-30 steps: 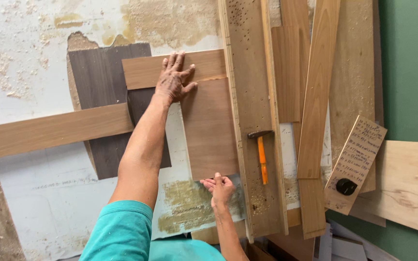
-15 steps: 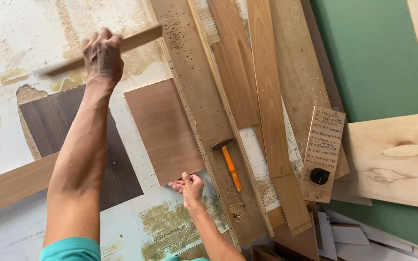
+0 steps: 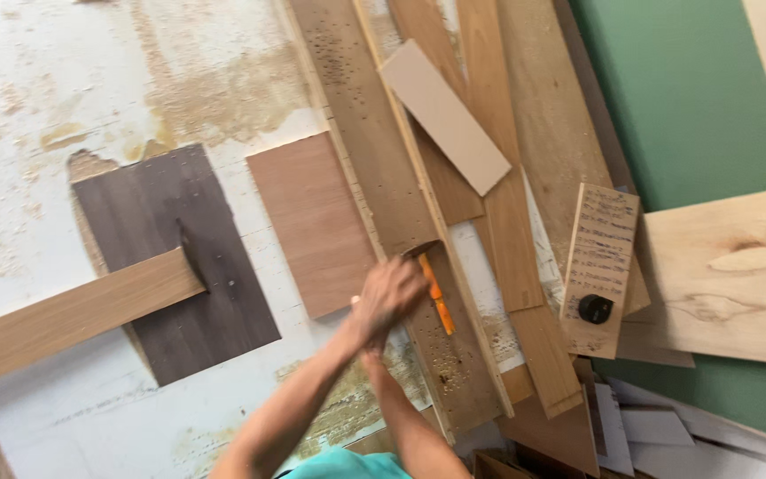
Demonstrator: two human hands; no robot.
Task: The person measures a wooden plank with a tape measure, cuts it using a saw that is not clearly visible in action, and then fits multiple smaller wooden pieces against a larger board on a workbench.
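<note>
Hands meet, blurred, at the orange-handled tool (image 3: 436, 306) on the long pitted plank (image 3: 374, 151), right of one reddish veneer panel (image 3: 315, 222); whether left hand (image 3: 387, 297) or right grips it, I cannot tell.

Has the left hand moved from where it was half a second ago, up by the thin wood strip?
Yes. The left hand has come down past the reddish-brown panel to its lower right corner, beside the orange-handled tool.
</note>
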